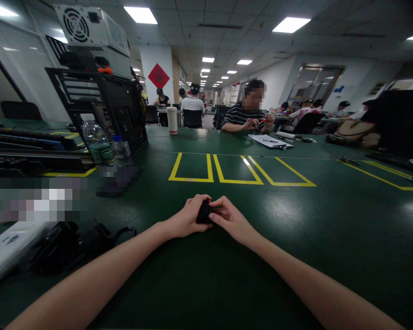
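Note:
Between my two hands, low over the green table (pixel 206 275), is a small black object (pixel 203 212); its kind is hard to make out. My left hand (pixel 190 215) wraps round its left side, thumb below and fingers over the top. From the right, my right hand (pixel 229 217) pinches at the object's edge with thumb and fingertips. The fingers cover much of it. Just beyond the hands, yellow tape outlines (pixel 192 179) mark the tabletop.
At left stand a black computer case (pixel 119 110) with a power supply (pixel 92 30) on top, a water bottle (pixel 98 142), black cables (pixel 62 243) and a white device (pixel 10 245). Across the table sits a person (pixel 241 114) near a clipboard (pixel 270 140); a cup (pixel 172 120) stands farther left.

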Action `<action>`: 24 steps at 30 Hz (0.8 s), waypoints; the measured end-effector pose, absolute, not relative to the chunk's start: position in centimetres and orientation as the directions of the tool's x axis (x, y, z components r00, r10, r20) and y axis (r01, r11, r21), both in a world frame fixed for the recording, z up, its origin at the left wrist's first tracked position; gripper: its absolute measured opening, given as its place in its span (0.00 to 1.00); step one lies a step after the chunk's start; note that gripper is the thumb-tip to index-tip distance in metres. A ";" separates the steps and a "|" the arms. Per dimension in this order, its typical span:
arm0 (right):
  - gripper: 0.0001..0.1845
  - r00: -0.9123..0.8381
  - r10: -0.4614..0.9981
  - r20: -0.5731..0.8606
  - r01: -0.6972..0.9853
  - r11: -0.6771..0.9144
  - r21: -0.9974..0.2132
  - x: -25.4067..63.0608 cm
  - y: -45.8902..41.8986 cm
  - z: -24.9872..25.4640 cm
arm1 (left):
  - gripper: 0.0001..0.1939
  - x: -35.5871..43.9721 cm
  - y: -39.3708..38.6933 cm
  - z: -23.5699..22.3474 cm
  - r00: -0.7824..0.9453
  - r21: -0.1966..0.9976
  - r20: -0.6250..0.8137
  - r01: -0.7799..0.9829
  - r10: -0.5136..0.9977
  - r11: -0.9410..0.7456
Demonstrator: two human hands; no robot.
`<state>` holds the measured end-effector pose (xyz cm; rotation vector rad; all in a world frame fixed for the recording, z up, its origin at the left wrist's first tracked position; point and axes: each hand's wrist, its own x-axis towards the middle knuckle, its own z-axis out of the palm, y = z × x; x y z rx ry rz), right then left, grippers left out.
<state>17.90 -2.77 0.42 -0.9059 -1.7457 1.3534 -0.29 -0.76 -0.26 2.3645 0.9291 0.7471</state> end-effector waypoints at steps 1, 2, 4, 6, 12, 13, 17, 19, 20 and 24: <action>0.10 -0.476 0.871 0.120 0.098 0.188 -0.977 17.9 -2.8 0.5 | 0.32 -0.3 -0.8 -0.2 0.614 0.610 0.310 0.456 0.725 -0.648; 0.12 -0.471 0.875 0.112 0.107 0.182 -0.978 17.9 -2.7 0.5 | 0.32 -0.3 -0.8 -0.1 0.614 0.612 0.311 0.454 0.725 -0.647; 0.13 -0.461 0.883 0.093 0.127 0.170 -0.977 17.9 -2.7 0.5 | 0.31 -0.4 -1.0 0.4 0.627 0.618 0.306 0.441 0.716 -0.651; 0.13 -0.472 0.879 0.075 0.137 0.156 -0.978 18.0 -2.7 0.5 | 0.30 -0.5 -1.3 1.0 0.656 0.629 0.275 0.430 0.703 -0.648; 0.13 -0.478 0.868 0.135 0.118 0.215 -0.969 18.0 -2.9 0.5 | 0.30 -0.5 -1.8 1.9 0.661 0.629 0.251 0.443 0.707 -0.639; 0.12 -0.475 0.869 0.136 0.117 0.216 -0.969 18.0 -2.9 0.5 | 0.30 -0.5 -1.7 1.8 0.661 0.627 0.252 0.444 0.706 -0.640; 0.10 -0.474 0.871 0.125 0.094 0.191 -0.977 17.9 -2.9 0.4 | 0.31 -0.3 -1.2 0.9 0.650 0.611 0.283 0.445 0.705 -0.655; 0.10 -0.475 0.872 0.120 0.079 0.179 -0.981 17.9 -2.8 0.3 | 0.32 -0.3 -1.1 0.7 0.635 0.609 0.290 0.455 0.716 -0.650; 0.11 -0.473 0.873 0.117 0.077 0.174 -0.982 17.9 -2.7 0.2 | 0.32 -0.4 -1.1 0.7 0.635 0.611 0.288 0.454 0.716 -0.648; 0.14 -0.462 0.882 0.097 0.108 0.165 -0.980 17.9 -2.6 0.2 | 0.31 -0.5 -1.3 1.0 0.655 0.632 0.254 0.444 0.712 -0.635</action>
